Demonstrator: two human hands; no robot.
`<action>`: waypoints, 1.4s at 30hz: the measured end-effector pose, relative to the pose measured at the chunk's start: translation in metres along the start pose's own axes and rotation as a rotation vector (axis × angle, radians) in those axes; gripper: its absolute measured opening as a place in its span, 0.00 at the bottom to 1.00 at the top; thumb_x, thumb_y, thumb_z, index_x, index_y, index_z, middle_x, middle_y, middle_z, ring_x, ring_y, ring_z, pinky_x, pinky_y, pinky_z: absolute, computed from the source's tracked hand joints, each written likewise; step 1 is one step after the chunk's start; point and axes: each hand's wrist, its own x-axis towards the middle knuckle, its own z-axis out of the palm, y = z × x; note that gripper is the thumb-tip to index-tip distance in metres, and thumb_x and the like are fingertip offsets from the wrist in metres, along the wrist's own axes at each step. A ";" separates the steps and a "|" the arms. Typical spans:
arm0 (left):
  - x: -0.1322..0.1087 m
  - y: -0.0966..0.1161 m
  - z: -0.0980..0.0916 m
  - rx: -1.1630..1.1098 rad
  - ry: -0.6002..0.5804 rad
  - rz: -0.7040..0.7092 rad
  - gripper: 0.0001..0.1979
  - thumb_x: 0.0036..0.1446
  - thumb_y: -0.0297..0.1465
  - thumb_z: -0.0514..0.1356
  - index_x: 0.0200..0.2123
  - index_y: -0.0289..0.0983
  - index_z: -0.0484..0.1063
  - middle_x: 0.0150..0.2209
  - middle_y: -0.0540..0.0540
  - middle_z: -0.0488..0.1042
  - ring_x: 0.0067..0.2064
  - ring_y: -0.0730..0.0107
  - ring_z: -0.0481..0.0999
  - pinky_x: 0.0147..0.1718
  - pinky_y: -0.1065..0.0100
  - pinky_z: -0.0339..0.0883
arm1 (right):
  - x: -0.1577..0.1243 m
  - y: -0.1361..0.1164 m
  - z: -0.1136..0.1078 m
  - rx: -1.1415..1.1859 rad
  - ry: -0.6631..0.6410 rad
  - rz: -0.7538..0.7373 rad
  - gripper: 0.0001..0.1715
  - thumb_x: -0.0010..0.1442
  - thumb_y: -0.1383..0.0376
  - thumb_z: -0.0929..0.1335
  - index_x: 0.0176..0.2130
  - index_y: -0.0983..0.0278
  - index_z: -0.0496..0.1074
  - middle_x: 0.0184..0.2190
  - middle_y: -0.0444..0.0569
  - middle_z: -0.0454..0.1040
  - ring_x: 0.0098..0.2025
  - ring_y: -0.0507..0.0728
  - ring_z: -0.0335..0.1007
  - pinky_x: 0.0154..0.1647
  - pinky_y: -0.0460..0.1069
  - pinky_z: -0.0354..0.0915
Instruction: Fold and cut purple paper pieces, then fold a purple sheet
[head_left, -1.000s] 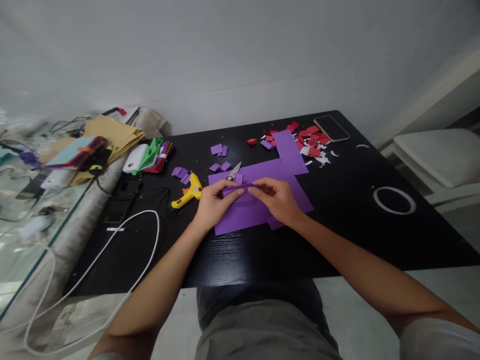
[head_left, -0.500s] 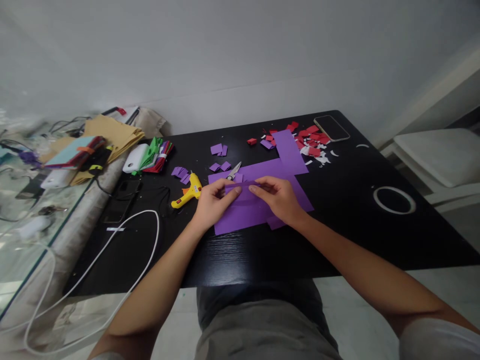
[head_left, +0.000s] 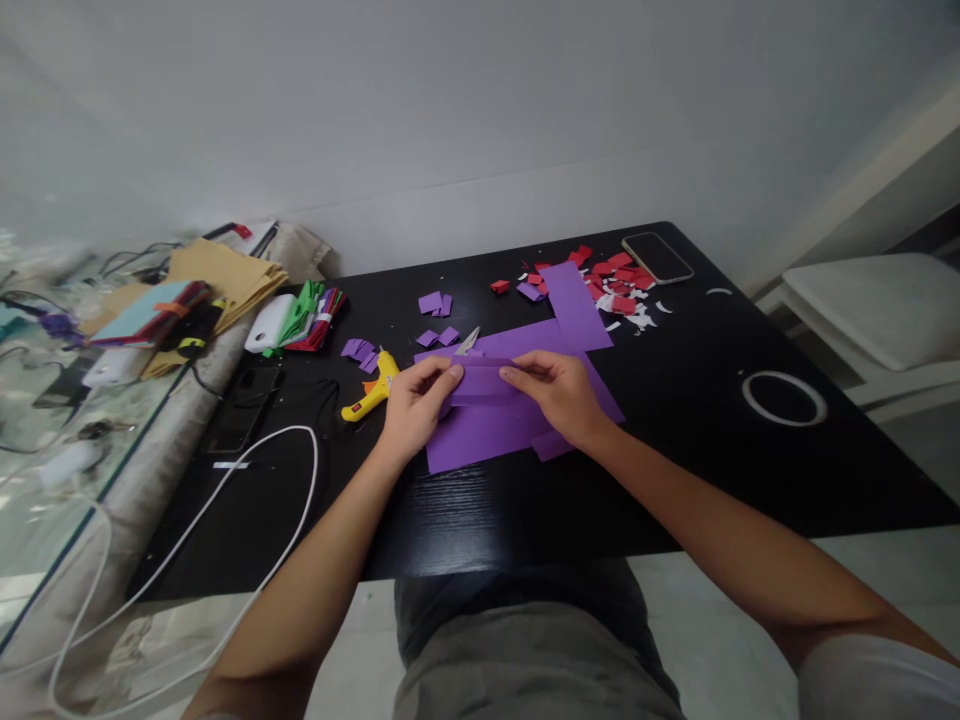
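Note:
Between my two hands is a folded strip of purple paper point(head_left: 482, 383), with creases running along its length. My left hand point(head_left: 420, 398) pinches its left end between thumb and fingers. At the right end, my right hand point(head_left: 553, 392) grips it the same way. Beneath the strip lies a larger purple sheet point(head_left: 465, 440) on the black table. Just behind the strip, the scissors point(head_left: 469, 341) show only in part, their blades pointing away from me. A yellow glue gun point(head_left: 373, 388) rests close to the left of my left hand.
Small purple paper pieces point(head_left: 430, 302) lie behind the scissors. Red paper scraps point(head_left: 619, 285) and white bits cluster by a phone point(head_left: 658, 257). A white tape-like ring point(head_left: 784, 398) is on the right. A white cable point(head_left: 315, 470) loops on the left near a dark phone point(head_left: 241, 408).
The folded strip has tilted, so more of its creased face shows. My left hand has shifted slightly left, and both hands still grip the paper.

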 end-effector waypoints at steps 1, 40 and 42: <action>0.000 0.000 0.000 0.007 0.007 0.009 0.15 0.60 0.44 0.67 0.29 0.39 0.76 0.24 0.52 0.67 0.25 0.74 0.62 0.23 0.71 0.56 | 0.000 0.000 0.000 -0.001 0.000 0.003 0.15 0.51 0.53 0.80 0.32 0.58 0.81 0.32 0.46 0.83 0.38 0.59 0.79 0.46 0.56 0.75; 0.003 -0.010 0.000 0.159 0.059 0.271 0.08 0.55 0.33 0.74 0.40 0.49 0.87 0.31 0.50 0.71 0.34 0.70 0.70 0.33 0.68 0.65 | -0.004 -0.005 0.000 -0.035 -0.084 -0.056 0.16 0.59 0.54 0.77 0.42 0.60 0.83 0.21 0.40 0.75 0.19 0.51 0.67 0.22 0.48 0.66; 0.003 -0.011 -0.001 0.169 0.064 0.282 0.08 0.55 0.33 0.74 0.40 0.49 0.87 0.28 0.51 0.69 0.32 0.71 0.68 0.31 0.68 0.63 | -0.004 -0.005 0.001 0.061 -0.142 -0.030 0.16 0.57 0.54 0.77 0.43 0.60 0.82 0.25 0.43 0.80 0.23 0.53 0.74 0.27 0.50 0.73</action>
